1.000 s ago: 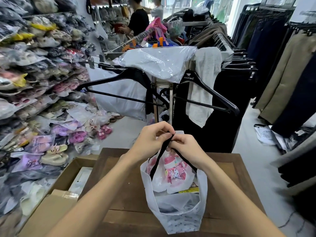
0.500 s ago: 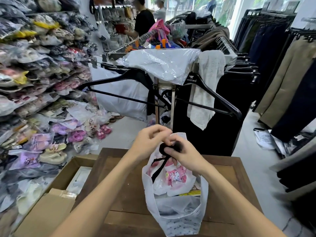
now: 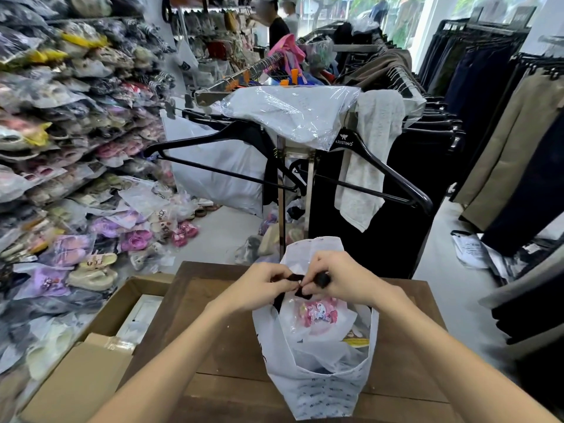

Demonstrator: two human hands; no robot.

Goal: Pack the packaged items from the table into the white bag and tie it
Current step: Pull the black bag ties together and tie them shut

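**Black ties pinched over the open white bag**

On the near half of the wooden table [image 3: 213,346] stands the white bag [image 3: 317,389], upright, its mouth open; packaged items [image 3: 317,319] fill it, a pink cartoon print uppermost; above the mouth both hands meet, the left hand [image 3: 259,288] and the right hand [image 3: 345,282] each pinched shut on the black tie [image 3: 300,285], fingertips nearly touching; left of the table sits an open cardboard box [image 3: 100,325]; beyond the far edge hang black hangers [image 3: 232,141].

A clothing shop: garment racks [image 3: 476,96], hangers [image 3: 381,166], shelves of bagged sandals [image 3: 70,123].
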